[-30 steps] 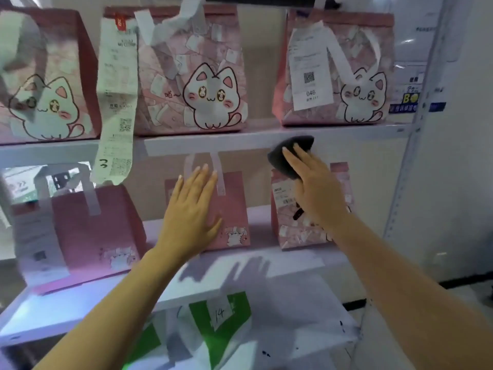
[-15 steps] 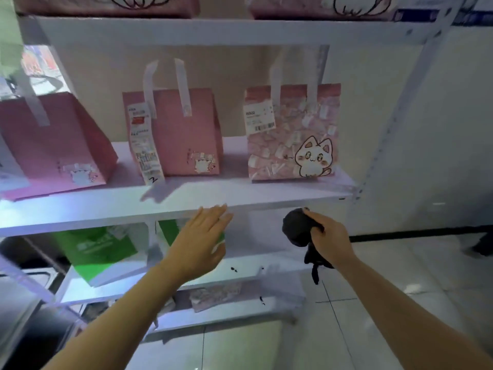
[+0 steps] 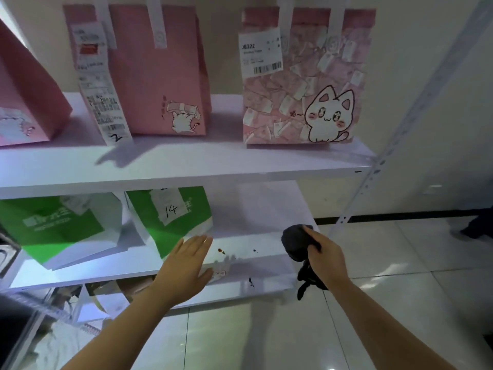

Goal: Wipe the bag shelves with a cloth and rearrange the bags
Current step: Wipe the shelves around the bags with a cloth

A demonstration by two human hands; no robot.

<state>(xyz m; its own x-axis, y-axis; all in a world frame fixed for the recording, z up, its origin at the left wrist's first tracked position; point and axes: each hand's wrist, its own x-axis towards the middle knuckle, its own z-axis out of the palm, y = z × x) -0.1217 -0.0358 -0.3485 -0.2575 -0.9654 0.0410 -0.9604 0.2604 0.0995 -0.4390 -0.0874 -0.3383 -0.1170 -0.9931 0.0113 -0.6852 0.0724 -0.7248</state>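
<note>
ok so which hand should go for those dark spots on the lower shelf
Right, probably. The right hand already grips the black cloth just right of the spots on the lower shelf. The left hand is open, holding nothing.

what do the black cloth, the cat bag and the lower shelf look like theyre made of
Black cloth: soft matte fabric; it bunches in the right hand with a limp tail hanging.
Cat bag: probably coated paper or non-woven; it stands stiff with flat sides.
Lower shelf: smooth white board, probably painted metal or laminate; stains sit on top.
</note>
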